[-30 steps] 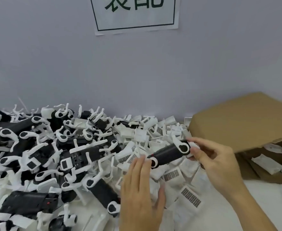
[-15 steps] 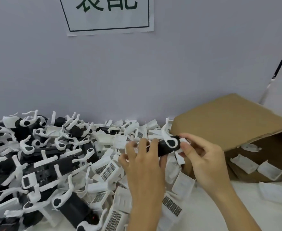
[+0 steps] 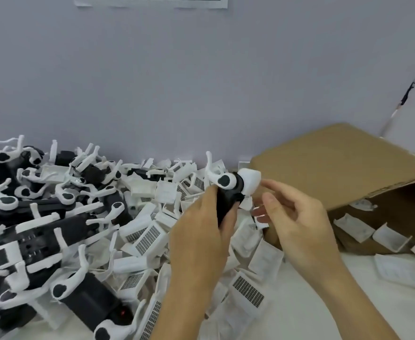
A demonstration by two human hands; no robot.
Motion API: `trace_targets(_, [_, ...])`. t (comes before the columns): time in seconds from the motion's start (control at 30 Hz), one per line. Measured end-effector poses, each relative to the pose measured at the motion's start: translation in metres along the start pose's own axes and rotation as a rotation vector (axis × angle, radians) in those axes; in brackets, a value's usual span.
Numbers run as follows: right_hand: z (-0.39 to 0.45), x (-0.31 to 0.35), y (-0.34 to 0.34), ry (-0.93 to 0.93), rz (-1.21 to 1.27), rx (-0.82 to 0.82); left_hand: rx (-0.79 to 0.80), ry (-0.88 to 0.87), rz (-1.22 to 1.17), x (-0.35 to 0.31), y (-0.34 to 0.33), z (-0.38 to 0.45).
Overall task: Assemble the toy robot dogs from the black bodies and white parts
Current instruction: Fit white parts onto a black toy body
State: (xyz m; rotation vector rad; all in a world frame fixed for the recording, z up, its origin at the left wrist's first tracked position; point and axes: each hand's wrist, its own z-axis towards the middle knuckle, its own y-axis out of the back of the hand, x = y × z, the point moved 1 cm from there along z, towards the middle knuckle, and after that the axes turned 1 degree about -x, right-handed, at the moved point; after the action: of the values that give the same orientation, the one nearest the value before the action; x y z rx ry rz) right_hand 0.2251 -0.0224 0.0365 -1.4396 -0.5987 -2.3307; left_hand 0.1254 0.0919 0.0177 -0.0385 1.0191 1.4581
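While the left hand (image 3: 201,231) grips a black toy dog body (image 3: 227,204) tilted up toward the cardboard box (image 3: 336,168), long axis pointing up-right, its white cap (image 3: 250,180) lies just beside the right hand (image 3: 297,217), whose loosely spread fingers (image 3: 272,185) hold nothing.

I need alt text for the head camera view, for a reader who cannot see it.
A left hand grips a black toy dog body with a white cap on its end; the right hand hovers beside it. Loose white parts and an open cardboard box lie behind.
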Motion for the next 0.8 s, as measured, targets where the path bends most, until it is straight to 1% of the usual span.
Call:
trace_targets(0.07, [-0.002, -0.002, 0.007, -0.043, -0.218, -0.023, 0.013, 0.063, -0.104, 0.004, -0.003, 0.0])
trace_targets(0.13, [-0.009, -0.008, 0.016, -0.061, -0.531, -0.005, -0.004, 0.104, -0.202, 0.006, -0.004, 0.001])
trace_targets(0.2, [-0.024, -0.019, 0.022, -0.118, -0.827, -0.02, -0.023, 0.136, -0.277, 0.006, -0.003, 0.003])
trace_targets(0.27, [-0.038, -0.029, 0.023, -0.259, -0.95, -0.043, -0.041, 0.167, -0.35, 0.003, -0.001, 0.005])
trace_targets(0.33, [-0.045, -0.039, 0.022, -0.421, -0.973, 0.018, -0.028, 0.206, -0.414, -0.002, 0.0, 0.006])
trace_targets(0.4, [-0.044, -0.047, 0.02, -0.506, -0.953, 0.117, 0.004, 0.267, -0.497, -0.011, 0.001, 0.007])
trace_targets(0.43, [-0.041, -0.05, 0.02, -0.526, -0.931, 0.139, 0.022, 0.304, -0.545, -0.016, 0.001, 0.008])
trace_targets(0.6, [-0.033, -0.06, 0.022, -0.515, -0.783, 0.113, 0.096, 0.537, -0.801, -0.027, -0.012, -0.004])
trace_targets(0.7, [-0.033, -0.056, 0.027, -0.47, -0.657, 0.101, 0.106, 0.67, -0.894, -0.02, -0.019, -0.018])
trace_targets(0.8, [-0.032, -0.047, 0.034, -0.393, -0.552, 0.183, 0.142, 0.725, -0.919, -0.008, -0.027, -0.018])
